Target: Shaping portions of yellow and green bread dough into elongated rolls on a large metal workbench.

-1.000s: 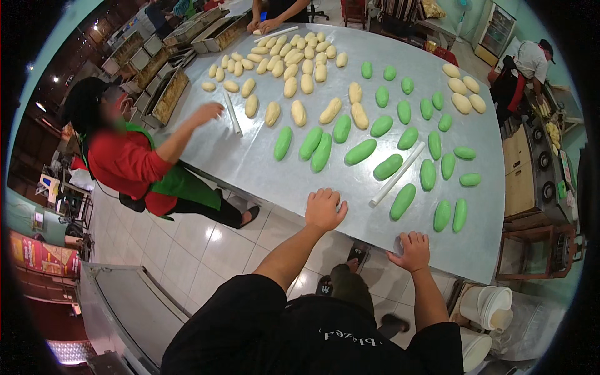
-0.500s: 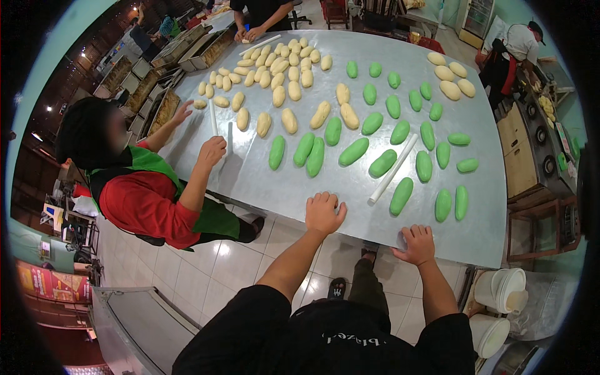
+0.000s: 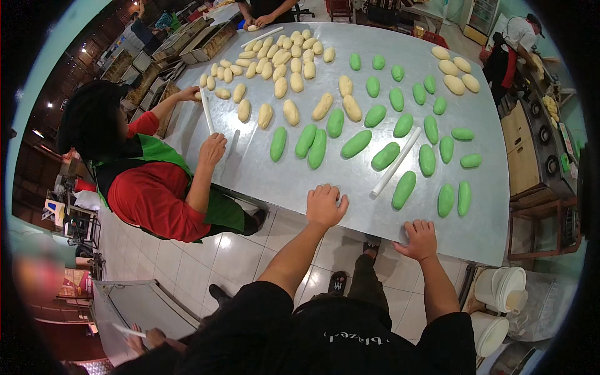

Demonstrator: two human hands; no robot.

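My left hand [image 3: 325, 205] rests flat on the near edge of the steel table [image 3: 275, 181], fingers spread, holding nothing. My right hand [image 3: 420, 239] grips the table's near rim farther right. Just beyond them lie several oblong green dough pieces [image 3: 404, 189] and a thin white rolling pin [image 3: 396, 161] set at a slant. Several pale yellow dough pieces [image 3: 289, 111] fill the far half of the table.
A person in a red top and green apron [image 3: 153, 181] stands at the left edge with hands by a second white rolling pin [image 3: 207, 110]. Another person's hands [image 3: 257, 24] work at the far end. White buckets [image 3: 500, 290] stand at lower right, and trays [image 3: 200, 40] at far left.
The view has shifted, with the table now a little lower in frame. The person in red has drawn both hands to the rolling pin. My hands stay on the table edge.
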